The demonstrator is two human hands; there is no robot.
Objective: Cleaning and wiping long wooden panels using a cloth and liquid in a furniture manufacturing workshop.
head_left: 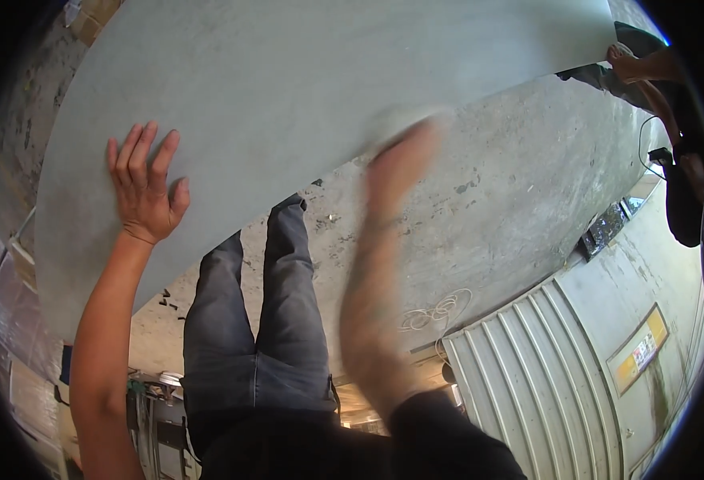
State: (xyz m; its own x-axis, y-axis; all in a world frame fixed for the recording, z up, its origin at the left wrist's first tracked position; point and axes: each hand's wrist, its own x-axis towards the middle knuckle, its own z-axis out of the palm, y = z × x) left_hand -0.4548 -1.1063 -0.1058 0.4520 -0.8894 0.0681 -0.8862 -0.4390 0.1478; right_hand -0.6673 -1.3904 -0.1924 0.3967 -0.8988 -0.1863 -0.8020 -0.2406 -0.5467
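A large, smooth grey panel (pixel 272 72) spans the upper part of the head view. My left hand (pixel 146 180) lies flat on its left part, fingers stretched out and apart. At the panel's near edge is my right hand (pixel 400 164), smeared by motion. It looks closed over a blurred, pale thing (pixel 404 118) whose kind I cannot make out. Across at the far right, another person's hand (pixel 624 64) is at the panel's corner, with something whitish by the fingers.
My legs (pixel 260 312) stand below the panel on a stained concrete floor (pixel 496 184). A coiled pale cord (pixel 440 312) lies on the floor to the right, near a ribbed metal shutter (pixel 536 368). Wrapped, stacked goods (pixel 24 308) line the left side.
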